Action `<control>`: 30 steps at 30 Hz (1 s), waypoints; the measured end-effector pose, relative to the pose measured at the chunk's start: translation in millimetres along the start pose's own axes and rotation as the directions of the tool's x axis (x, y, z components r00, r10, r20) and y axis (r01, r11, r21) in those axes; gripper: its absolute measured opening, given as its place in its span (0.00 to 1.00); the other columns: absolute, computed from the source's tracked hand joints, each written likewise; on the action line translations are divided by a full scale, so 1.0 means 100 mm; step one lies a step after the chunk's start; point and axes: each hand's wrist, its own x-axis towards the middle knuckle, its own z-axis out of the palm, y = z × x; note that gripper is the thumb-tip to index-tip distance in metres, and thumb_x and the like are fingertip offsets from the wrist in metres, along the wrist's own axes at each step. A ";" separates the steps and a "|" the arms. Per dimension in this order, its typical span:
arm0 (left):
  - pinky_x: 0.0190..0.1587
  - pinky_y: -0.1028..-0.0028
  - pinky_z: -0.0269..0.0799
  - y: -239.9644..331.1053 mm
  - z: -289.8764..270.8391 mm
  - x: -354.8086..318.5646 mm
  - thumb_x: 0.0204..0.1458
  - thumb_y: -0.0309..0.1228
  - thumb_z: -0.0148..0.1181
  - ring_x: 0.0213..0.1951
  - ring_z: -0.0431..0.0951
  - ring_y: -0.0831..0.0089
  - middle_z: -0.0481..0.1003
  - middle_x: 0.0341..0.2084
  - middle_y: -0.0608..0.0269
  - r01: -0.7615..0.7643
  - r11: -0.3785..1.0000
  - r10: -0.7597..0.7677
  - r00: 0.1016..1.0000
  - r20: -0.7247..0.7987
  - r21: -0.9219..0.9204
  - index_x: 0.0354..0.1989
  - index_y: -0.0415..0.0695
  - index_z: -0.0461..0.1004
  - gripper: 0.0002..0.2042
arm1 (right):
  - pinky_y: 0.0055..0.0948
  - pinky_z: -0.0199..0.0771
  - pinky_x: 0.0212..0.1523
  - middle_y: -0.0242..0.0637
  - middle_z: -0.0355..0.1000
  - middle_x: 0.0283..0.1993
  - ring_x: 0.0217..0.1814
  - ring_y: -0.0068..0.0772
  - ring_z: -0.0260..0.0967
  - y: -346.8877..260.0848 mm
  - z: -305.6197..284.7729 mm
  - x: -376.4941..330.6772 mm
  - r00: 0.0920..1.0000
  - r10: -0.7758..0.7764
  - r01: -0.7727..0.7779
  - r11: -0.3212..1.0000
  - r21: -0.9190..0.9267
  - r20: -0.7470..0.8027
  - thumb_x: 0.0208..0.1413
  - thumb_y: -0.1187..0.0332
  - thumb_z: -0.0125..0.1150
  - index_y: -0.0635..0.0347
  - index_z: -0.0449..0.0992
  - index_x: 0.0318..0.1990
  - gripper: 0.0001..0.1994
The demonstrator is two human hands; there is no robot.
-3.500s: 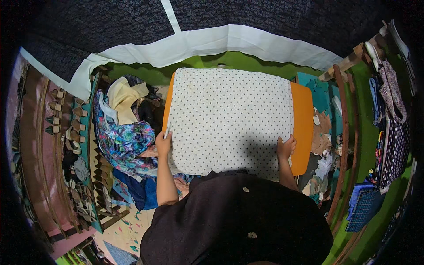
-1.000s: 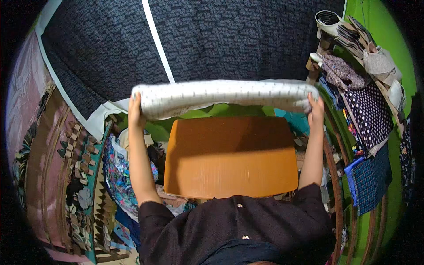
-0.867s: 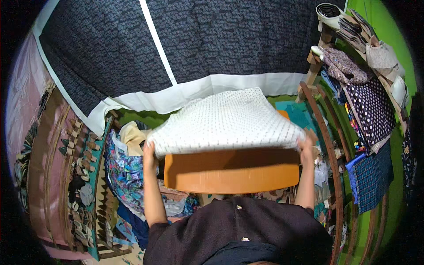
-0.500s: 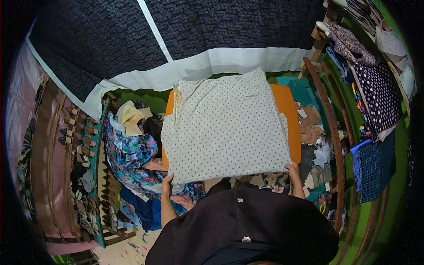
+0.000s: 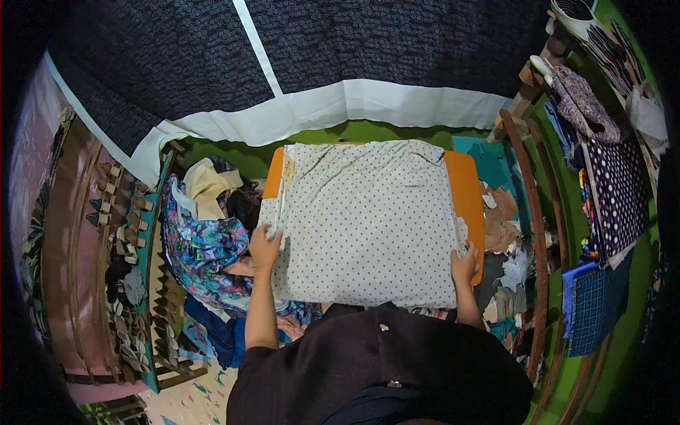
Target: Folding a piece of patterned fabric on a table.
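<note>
A white polka-dotted cloth [image 5: 368, 227] lies over an orange tabletop [image 5: 464, 166], its near edge reaching toward my body. Its far edge is rumpled, and layers show along both sides. My left hand [image 5: 265, 248] touches the cloth's left edge, with fingers loosely apart. On the opposite edge rests my right hand [image 5: 465, 265], its fingers spread and bent slightly inward. Neither hand appears to grip the fabric.
Piled floral fabric [image 5: 202, 248] lies left of the table, beside a rack of shoe-shaped pieces [image 5: 138, 227]. Scraps [image 5: 499, 212] cover the right side. A wooden rail [image 5: 528, 234] and hanging cloths [image 5: 613, 184] stand farther right. Dark curtains [image 5: 382, 49] hang behind.
The cloth has come down flatter on the tabletop, its far edge closer to me. Both hands have left its near corners and moved forward along its sides.
</note>
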 end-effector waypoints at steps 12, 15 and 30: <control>0.52 0.51 0.49 0.83 1.37 2.14 0.43 0.39 0.56 0.46 0.65 0.61 0.68 0.42 0.56 -0.531 0.834 0.449 0.809 0.379 0.146 0.44 0.49 0.67 0.19 | 0.47 0.50 0.50 0.40 0.58 0.51 0.55 0.43 0.53 -1.21 1.26 1.85 0.998 0.000 0.008 0.993 0.119 -0.067 0.38 0.64 0.61 0.53 0.58 0.51 0.29; 0.49 0.56 0.56 0.57 1.42 2.45 0.46 0.38 0.52 0.40 0.70 0.58 0.71 0.33 0.52 -0.393 0.916 0.377 0.766 0.520 -0.086 0.38 0.44 0.70 0.14 | 0.46 0.49 0.50 0.39 0.56 0.54 0.57 0.43 0.49 -1.36 1.33 2.10 0.998 0.006 -0.001 0.996 0.087 -0.065 0.39 0.62 0.61 0.49 0.62 0.51 0.27; 0.29 0.75 0.62 0.03 1.56 2.92 0.44 0.48 0.54 0.24 0.66 0.77 0.70 0.18 0.60 0.230 0.966 -0.127 0.823 0.554 -0.121 0.25 0.38 0.73 0.21 | 0.46 0.63 0.38 0.49 0.68 0.37 0.40 0.55 0.64 -1.75 1.34 3.00 0.988 0.154 -0.156 0.984 -0.091 -0.032 0.51 0.64 0.44 0.58 0.64 0.40 0.11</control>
